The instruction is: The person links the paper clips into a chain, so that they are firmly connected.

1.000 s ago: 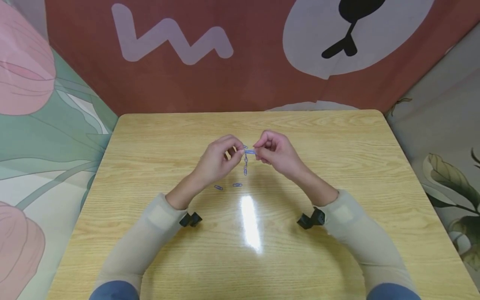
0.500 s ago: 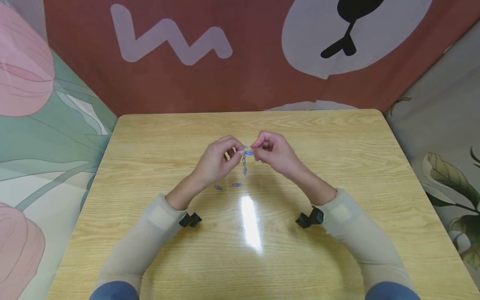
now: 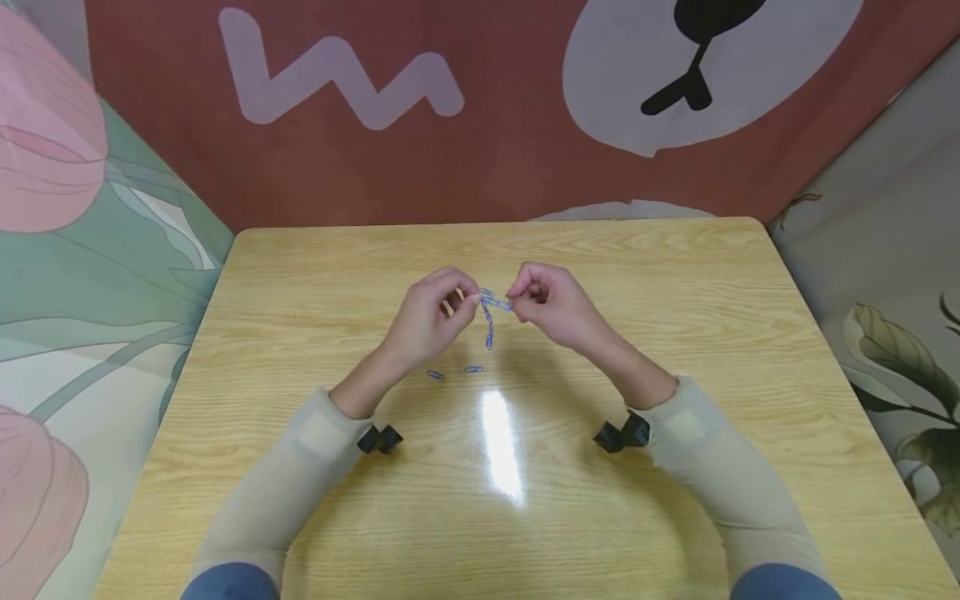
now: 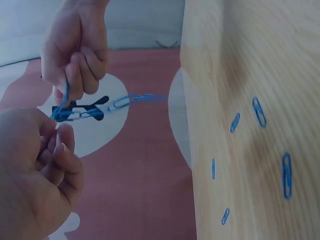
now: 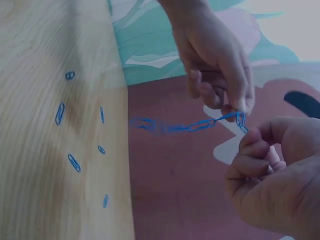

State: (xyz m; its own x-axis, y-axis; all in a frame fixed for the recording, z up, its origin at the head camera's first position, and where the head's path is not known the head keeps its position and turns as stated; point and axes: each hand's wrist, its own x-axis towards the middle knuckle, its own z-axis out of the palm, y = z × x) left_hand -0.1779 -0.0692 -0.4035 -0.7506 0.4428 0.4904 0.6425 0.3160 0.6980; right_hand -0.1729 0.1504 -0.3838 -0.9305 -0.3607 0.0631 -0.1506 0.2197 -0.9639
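My left hand (image 3: 433, 312) pinches the top of a chain of blue paper clips (image 3: 489, 325) between thumb and forefinger. The chain dangles below the fingertips, well above the tabletop in both wrist views. Facing it, my right hand (image 3: 557, 308) pinches the end of a blue paper clip (image 5: 241, 121) that spans the short gap between the hands and meets the top of the chain. Part of that clip is hidden by the fingertips. In the left wrist view the hanging links (image 4: 122, 102) stretch away from the left fingers, the far end blurred.
Several loose blue paper clips lie on the wooden table (image 3: 675, 317), among them one paper clip (image 3: 436, 375) and another paper clip (image 3: 473, 369) nearer the body. A red patterned cloth (image 3: 510, 167) rises behind the table's far edge.
The hands drew closer, then parted slightly, the left hand shifting a little to the left. The chain's top moved left with it, and more of the clip between the hands shows.
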